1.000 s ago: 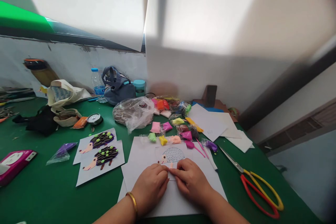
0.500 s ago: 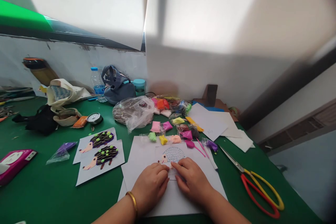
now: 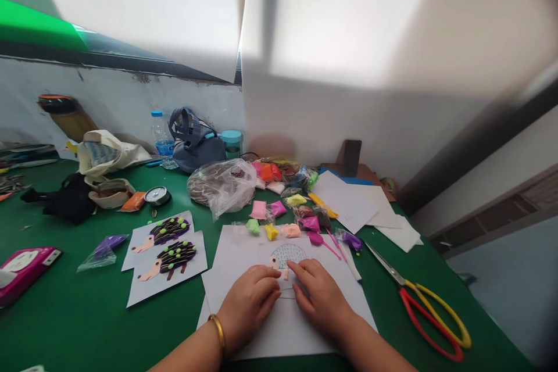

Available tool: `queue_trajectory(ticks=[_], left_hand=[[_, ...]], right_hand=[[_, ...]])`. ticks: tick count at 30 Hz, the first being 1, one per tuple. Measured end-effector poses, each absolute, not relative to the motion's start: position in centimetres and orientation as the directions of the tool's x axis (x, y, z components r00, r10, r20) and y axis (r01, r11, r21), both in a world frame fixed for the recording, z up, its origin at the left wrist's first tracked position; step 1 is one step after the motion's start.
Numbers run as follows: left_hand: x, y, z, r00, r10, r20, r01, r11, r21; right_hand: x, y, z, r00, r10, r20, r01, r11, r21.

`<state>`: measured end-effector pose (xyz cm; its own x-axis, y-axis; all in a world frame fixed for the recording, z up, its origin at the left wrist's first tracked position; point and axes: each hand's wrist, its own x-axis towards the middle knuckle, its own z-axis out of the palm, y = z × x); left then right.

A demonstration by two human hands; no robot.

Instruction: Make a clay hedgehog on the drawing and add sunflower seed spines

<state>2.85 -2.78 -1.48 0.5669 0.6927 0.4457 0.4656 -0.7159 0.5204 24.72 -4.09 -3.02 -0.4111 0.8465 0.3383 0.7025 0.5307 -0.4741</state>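
Your left hand (image 3: 253, 301) and right hand (image 3: 320, 293), thumbs apart from forefingers, flank the small peach clay strip (image 3: 286, 274) toward the white paper sheet's (image 3: 281, 331) far edge, probably steadying the blue-scaled hedgehog drawing (image 3: 289, 254).

A smooth gold-coloured bangle (image 3: 217, 330) circles the left wrist; both forearms are sleeveless.

Along the far left of our desk (image 3: 87, 325) we see a dark-topped flask (image 3: 72, 119), a cream bag (image 3: 102, 154), and a blue bag (image 3: 198, 151) between a water bottle (image 3: 161, 138) and a blue-lidded jar (image 3: 232, 144). Nearer us lies a pink packet (image 3: 30, 273).
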Motion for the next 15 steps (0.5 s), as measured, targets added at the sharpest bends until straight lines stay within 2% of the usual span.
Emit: queue_trajectory(ticks=[6, 12, 15], left_hand=[[2.6, -2.5, -2.2, 0.48, 0.682, 0.551, 0.455, -0.731, 0.509], [2.8, -2.8, -2.1, 0.427, 0.758, 0.493, 0.451, -0.651, 0.611], [2.8, -3.0, -1.9, 0.438, 0.754, 0.489, 0.441, -0.654, 0.615]], right_hand=[[24.8, -4.1, -3.0, -0.37, 0.832, 0.414, 0.657, 0.549, -0.516], [23.4, -4.9, -2.5, -0.346, 0.838, 0.421, 0.574, 0.544, -0.612], [22.6, -5.2, -2.1, -0.333, 0.853, 0.403, 0.522, 0.522, -0.674]])
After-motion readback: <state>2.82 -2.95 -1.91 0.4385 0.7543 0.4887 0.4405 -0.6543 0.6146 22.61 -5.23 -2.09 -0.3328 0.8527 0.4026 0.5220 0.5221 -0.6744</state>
